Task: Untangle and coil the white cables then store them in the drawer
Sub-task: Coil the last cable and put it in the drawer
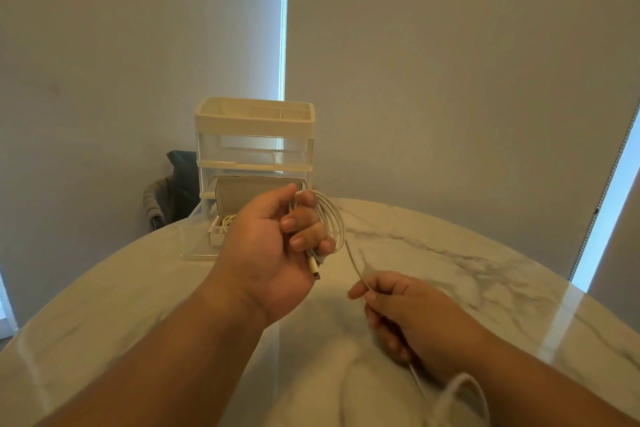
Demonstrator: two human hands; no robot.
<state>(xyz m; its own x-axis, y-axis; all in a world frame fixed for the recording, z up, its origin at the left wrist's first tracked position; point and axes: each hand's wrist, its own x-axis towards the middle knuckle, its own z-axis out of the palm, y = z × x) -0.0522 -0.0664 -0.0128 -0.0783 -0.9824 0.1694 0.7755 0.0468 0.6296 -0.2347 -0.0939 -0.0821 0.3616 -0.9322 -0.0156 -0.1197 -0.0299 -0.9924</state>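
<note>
My left hand (273, 246) is raised over the table, shut on several loops of a white cable (334, 218); its USB plug (314, 269) pokes out below my fingers. The loose end of the same cable runs down to my right hand (412, 319), which pinches it and lets the tail hang toward my lap. Behind my left hand stands a clear-and-cream drawer organizer (254, 146). Its bottom drawer (201, 246) is pulled out onto the table, with another coiled white cable (225, 222) lying in it.
The round white marble table (485, 270) spreads under both hands. A chair with dark and grey cloth draped on it (173, 187) stands behind the table at the left. Window blinds fill the background.
</note>
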